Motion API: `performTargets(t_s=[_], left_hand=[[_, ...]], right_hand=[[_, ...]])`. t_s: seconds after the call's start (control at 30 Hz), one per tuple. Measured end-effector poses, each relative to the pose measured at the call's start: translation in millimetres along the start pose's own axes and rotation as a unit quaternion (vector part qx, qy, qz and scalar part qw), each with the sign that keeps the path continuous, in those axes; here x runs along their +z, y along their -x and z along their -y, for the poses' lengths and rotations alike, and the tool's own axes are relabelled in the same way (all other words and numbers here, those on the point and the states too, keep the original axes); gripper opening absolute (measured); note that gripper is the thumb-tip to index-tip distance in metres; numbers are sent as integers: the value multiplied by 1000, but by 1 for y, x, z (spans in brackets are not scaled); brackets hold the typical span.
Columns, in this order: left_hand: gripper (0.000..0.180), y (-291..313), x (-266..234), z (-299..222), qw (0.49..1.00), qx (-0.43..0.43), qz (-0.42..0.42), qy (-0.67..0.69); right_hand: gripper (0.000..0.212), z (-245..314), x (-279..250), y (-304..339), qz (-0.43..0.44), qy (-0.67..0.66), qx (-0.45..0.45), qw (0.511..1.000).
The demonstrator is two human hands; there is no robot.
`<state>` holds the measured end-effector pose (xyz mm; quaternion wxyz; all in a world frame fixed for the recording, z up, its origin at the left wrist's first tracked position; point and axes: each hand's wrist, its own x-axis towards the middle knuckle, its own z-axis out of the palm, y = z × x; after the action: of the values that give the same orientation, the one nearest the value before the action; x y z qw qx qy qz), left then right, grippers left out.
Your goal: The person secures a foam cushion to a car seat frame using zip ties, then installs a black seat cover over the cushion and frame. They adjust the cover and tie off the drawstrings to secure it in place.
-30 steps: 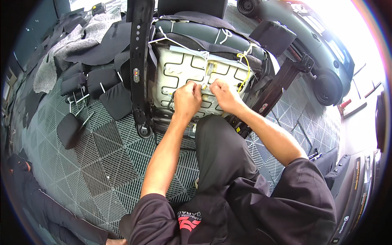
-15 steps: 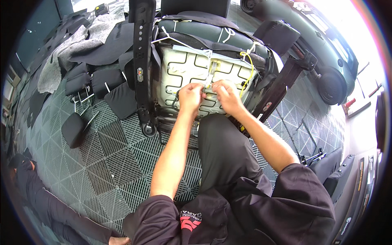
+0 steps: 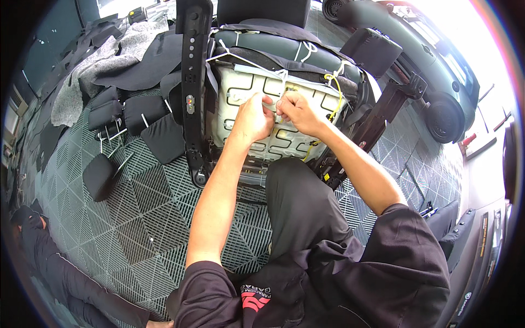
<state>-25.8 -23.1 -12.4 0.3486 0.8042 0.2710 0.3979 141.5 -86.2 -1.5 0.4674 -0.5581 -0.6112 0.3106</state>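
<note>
Headrest [image 3: 98, 177]: black, on floor [image 3: 145, 210], metal posts out.
Left rail [image 3: 194, 65]: black, perforated, along seat's left side.
Seat [image 3: 228, 116]: between rails, underside showing, cream pad, black springs.
Left hand [image 3: 254, 118]: fingers curled, over pad; can't tell if gripping.
Right hand [image 3: 298, 113]: just beside left, fingers curled in; can't tell what's gripped.
Yellow cable [image 3: 339, 93]: pad's right edge.
Right rail [image 3: 381, 117]: black, slanted.
</note>
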Motion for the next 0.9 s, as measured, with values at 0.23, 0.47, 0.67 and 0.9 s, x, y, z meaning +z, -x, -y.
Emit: performTargets(t_s=[0.23,0.47,0.67,0.9], left_hand=[[10,8,16,4,988,112,-34,-103],[16,22,29,13,983,106,-60,-136],[20,19,15,23,976,142,-38,-163],[13,8,-4,0,996,-38,72,-43]], right_hand=[[35,5,-4,3,-16,-40,39,998],[31,-8,-17,-17,-14,179,-54,982],[31,8,-13,-12,-57,224,-3,973],[20,7,-12,32,-99,118,15,988]])
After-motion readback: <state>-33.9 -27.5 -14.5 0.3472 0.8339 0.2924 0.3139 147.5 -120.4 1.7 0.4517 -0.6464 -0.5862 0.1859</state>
